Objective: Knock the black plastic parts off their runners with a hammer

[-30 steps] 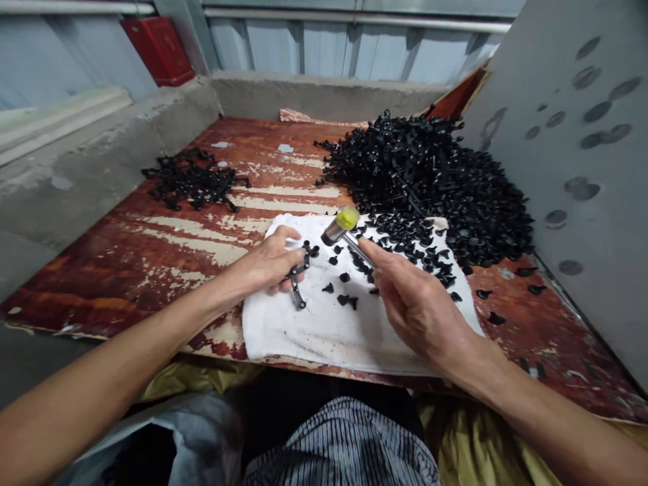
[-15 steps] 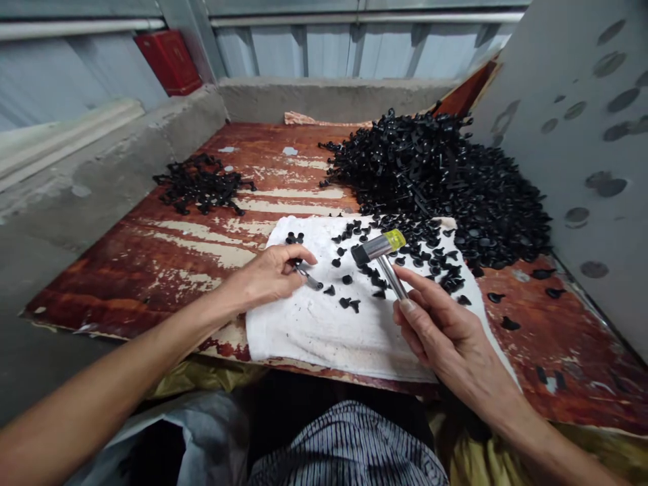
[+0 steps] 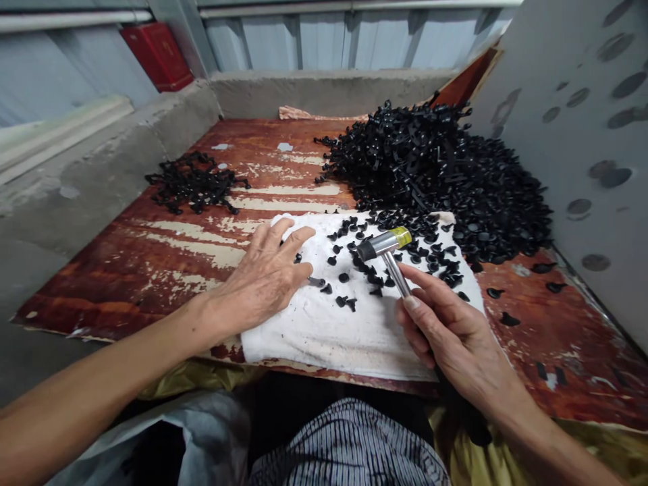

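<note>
My right hand (image 3: 450,317) is wrapped round the handle of a small two-faced mallet (image 3: 387,244). Its metal head has one black face and one yellow face, and is held above the cloth. Over the left part of the white cloth (image 3: 324,337), my left hand (image 3: 268,270) has its fingers spread and curved downward. Beside its thumb lies a small dark strip-like piece (image 3: 316,281), and a black piece (image 3: 298,257) shows between its fingers. Whether the fingertips touch anything is hidden. Small black round-headed parts (image 3: 344,277) are scattered over the cloth.
A large heap of black parts (image 3: 405,155) fills the back right of the worn red-brown board (image 3: 177,270). On the left sits a smaller pile of black pieces (image 3: 197,181). A grey panel (image 3: 567,135) borders the right side, and a low concrete ledge (image 3: 324,91) runs behind.
My left hand has let go of the strip-like piece, which now lies on the cloth, and its fingers have spread toward the cloth's left edge. The mallet stays in my right hand, nearly still.
</note>
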Demonstrator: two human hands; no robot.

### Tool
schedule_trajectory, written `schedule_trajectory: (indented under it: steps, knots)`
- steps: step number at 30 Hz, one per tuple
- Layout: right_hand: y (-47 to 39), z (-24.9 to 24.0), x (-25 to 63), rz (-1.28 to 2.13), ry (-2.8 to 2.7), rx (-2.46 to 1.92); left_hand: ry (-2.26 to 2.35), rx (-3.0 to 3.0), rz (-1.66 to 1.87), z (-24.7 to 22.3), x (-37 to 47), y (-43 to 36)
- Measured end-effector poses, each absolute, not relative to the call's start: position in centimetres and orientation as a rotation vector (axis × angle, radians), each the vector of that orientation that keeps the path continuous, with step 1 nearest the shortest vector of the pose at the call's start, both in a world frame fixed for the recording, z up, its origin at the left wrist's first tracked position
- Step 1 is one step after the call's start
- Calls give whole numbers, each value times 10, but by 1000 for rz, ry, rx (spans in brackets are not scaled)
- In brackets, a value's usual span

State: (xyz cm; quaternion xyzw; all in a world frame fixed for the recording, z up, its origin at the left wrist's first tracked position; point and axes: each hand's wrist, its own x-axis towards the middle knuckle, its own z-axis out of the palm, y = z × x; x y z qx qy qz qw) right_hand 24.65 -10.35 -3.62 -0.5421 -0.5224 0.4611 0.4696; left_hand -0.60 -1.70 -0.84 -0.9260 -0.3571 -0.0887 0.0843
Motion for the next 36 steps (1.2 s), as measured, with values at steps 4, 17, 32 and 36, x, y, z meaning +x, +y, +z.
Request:
schedule_trajectory:
  steps: [4,17,32,36]
  knots:
    - [-102,-35,246,1212,-1175,-1302,-973,-2887,-290,0,-7,-7]
    - [-100,-36,249,1288,-1032,-1255,-1101,-3326,-436,-8,14,-7]
    - [-99,-38,251,1300,-1056,-1242,-1249,-3284,-401,-10,21,-6]
    - [-99,-38,251,1294,-1070,-1252,-1267,-3279,-397,-11,20,-6]
